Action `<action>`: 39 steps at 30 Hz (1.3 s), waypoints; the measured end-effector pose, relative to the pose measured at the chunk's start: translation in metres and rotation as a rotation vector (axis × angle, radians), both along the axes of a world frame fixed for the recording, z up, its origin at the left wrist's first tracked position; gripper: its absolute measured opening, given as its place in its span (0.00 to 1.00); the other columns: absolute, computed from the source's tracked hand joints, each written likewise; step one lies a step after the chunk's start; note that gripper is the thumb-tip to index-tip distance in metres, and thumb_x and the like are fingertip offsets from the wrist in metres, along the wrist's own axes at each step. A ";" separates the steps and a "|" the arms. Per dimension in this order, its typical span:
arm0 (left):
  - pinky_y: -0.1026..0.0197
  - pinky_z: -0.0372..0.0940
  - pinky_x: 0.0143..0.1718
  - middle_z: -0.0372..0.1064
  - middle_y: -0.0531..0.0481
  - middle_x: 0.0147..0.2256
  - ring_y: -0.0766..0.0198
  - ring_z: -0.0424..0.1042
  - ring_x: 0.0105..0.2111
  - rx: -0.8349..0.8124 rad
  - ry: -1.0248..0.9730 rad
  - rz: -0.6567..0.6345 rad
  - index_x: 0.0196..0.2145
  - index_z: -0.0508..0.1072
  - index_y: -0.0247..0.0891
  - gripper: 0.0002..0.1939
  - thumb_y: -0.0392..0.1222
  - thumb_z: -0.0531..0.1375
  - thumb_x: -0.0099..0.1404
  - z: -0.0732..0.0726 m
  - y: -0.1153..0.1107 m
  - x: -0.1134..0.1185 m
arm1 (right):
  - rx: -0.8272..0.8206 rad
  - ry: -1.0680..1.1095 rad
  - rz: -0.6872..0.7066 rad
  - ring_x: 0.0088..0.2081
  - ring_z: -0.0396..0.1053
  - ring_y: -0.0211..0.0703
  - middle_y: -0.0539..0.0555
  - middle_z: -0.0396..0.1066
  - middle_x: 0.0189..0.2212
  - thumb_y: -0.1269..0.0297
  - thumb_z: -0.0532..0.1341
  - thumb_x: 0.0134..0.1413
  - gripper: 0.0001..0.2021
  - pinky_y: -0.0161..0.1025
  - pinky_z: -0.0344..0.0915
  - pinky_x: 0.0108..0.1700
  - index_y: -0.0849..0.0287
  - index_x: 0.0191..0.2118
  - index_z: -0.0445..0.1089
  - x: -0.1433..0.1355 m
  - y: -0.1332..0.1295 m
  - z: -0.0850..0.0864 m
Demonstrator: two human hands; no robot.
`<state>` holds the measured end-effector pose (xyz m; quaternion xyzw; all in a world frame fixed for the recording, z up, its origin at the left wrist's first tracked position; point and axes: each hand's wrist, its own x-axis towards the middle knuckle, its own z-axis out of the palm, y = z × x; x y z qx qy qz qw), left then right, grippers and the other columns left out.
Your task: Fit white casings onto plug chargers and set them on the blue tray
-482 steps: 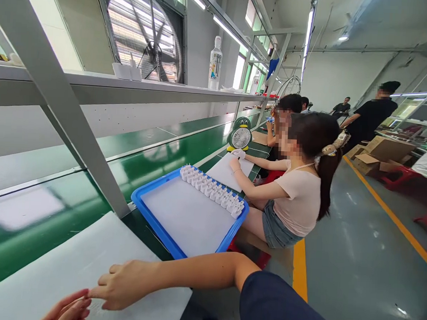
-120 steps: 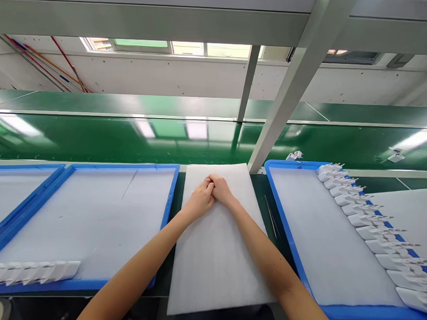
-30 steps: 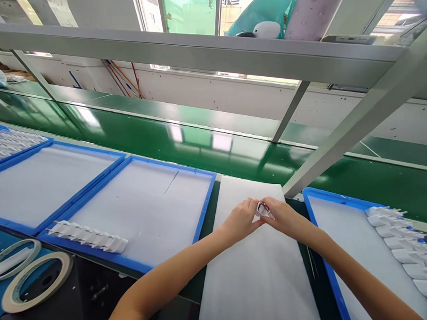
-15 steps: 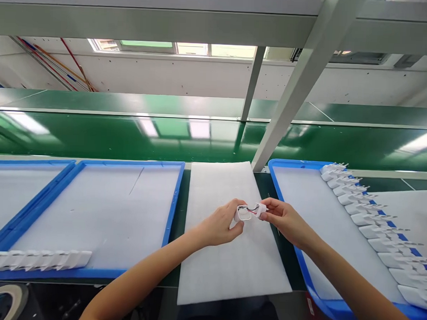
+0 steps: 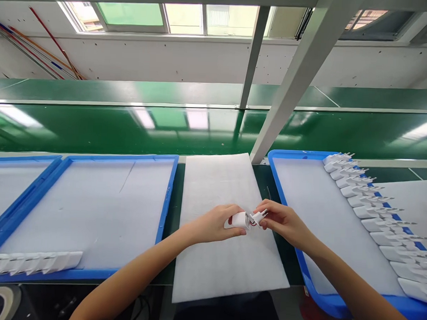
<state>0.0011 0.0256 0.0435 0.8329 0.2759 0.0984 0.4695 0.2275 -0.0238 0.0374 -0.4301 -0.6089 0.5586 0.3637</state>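
Note:
Over the white foam sheet [image 5: 226, 269], my left hand [image 5: 219, 223] is closed round a white plastic housing [image 5: 239, 220]. The fingers of my right hand [image 5: 279, 220] pinch a small white plug piece [image 5: 258, 215] with metal pins, just right of the housing. Short red and dark wires show in the narrow gap between the two pieces. The pins point up and to the right.
A blue-rimmed tray [image 5: 276, 177] on the right carries a slanting row of several white plug units [image 5: 370, 211]. On the left, another blue-rimmed tray [image 5: 167, 195] has a row of white pieces [image 5: 32, 262] along its near edge. A slanted metal post [image 5: 291, 78] rises behind the sheet.
The housing has turned so its closed side faces up, and the plug piece has turned and moved closer to it. The camera view has tilted up slightly.

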 end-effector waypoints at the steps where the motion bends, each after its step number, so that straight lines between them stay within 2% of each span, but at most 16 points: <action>1: 0.62 0.59 0.34 0.66 0.51 0.36 0.64 0.66 0.33 0.005 0.000 -0.007 0.40 0.67 0.38 0.12 0.47 0.59 0.62 0.000 0.000 0.000 | -0.020 0.014 0.008 0.33 0.64 0.37 0.52 0.65 0.35 0.65 0.60 0.57 0.05 0.34 0.64 0.33 0.55 0.39 0.71 -0.001 0.000 0.000; 5: 0.63 0.58 0.33 0.65 0.51 0.37 0.64 0.65 0.34 0.037 -0.017 -0.013 0.42 0.66 0.39 0.12 0.46 0.60 0.62 0.000 -0.001 0.000 | -0.059 0.041 0.001 0.33 0.64 0.36 0.51 0.64 0.35 0.68 0.60 0.56 0.04 0.33 0.64 0.34 0.56 0.38 0.71 -0.003 -0.001 -0.001; 11: 0.63 0.59 0.33 0.65 0.51 0.37 0.64 0.65 0.34 0.037 -0.011 -0.042 0.41 0.65 0.40 0.11 0.45 0.59 0.63 0.000 -0.002 0.000 | -0.014 0.014 -0.029 0.34 0.66 0.37 0.51 0.65 0.36 0.69 0.60 0.56 0.04 0.34 0.65 0.35 0.56 0.37 0.70 -0.006 -0.004 -0.002; 17: 0.62 0.58 0.31 0.66 0.49 0.37 0.62 0.66 0.32 0.098 0.074 -0.053 0.43 0.62 0.38 0.12 0.48 0.54 0.67 -0.005 -0.007 0.003 | 0.004 -0.108 -0.079 0.32 0.68 0.37 0.50 0.68 0.31 0.68 0.59 0.56 0.03 0.34 0.65 0.34 0.57 0.37 0.68 -0.010 -0.008 -0.001; 21: 0.61 0.59 0.31 0.67 0.47 0.39 0.62 0.66 0.33 0.075 0.063 -0.018 0.47 0.58 0.38 0.14 0.48 0.51 0.68 -0.010 -0.010 0.005 | 0.023 -0.124 -0.130 0.29 0.68 0.38 0.50 0.69 0.28 0.67 0.59 0.56 0.04 0.35 0.66 0.33 0.57 0.38 0.67 -0.011 -0.008 -0.002; 33: 0.59 0.60 0.33 0.66 0.46 0.39 0.61 0.66 0.33 0.051 0.050 -0.023 0.47 0.58 0.38 0.14 0.47 0.50 0.68 -0.008 -0.012 0.007 | 0.087 -0.141 -0.136 0.28 0.69 0.36 0.49 0.69 0.28 0.67 0.59 0.56 0.04 0.34 0.67 0.32 0.56 0.38 0.67 -0.011 -0.013 -0.003; 39: 0.59 0.61 0.33 0.66 0.46 0.39 0.61 0.66 0.33 0.045 0.027 0.000 0.47 0.58 0.38 0.14 0.48 0.50 0.68 -0.010 -0.014 0.008 | 0.141 -0.153 -0.190 0.28 0.69 0.36 0.49 0.69 0.28 0.66 0.60 0.56 0.04 0.33 0.68 0.31 0.56 0.38 0.66 -0.015 -0.016 -0.006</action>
